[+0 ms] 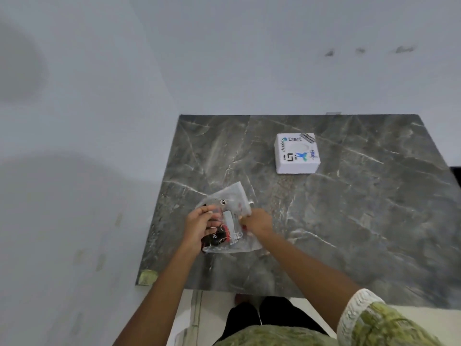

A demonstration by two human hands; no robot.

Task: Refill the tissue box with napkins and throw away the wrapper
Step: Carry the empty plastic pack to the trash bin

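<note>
Head view: a dark grey marble-patterned table (349,221) is seen from above, set into the corner of two pale walls (224,58). Near the front left part of the table a clear plastic wrapper (230,196) with black and red printing is held between both hands; white napkins (228,218) are seen through the plastic in the middle of the pack. The left hand (199,221) is closed around the left side of the wrapper, its fingers curled over the top face, so the grip is shut on the plastic. The right hand (257,222) is closed on the right edge of the wrapper, with the fingertips pinched together on the plastic; how much of the plastic is caught there cannot be told because of blur. The lower edge of the wrapper lies on or just above the table surface; which of the two cannot be told. A white tissue box (296,153) with coloured stickers and the word "Dart" on its top stands well apart from the hands, farther back and to the right on the table, with an oval opening in its top face. A green patterned sleeve (369,318) with a white cuff is seen on the right arm at the bottom right. Black trousers (249,318) and a pale floor (214,313) are seen below the table edge.
</note>
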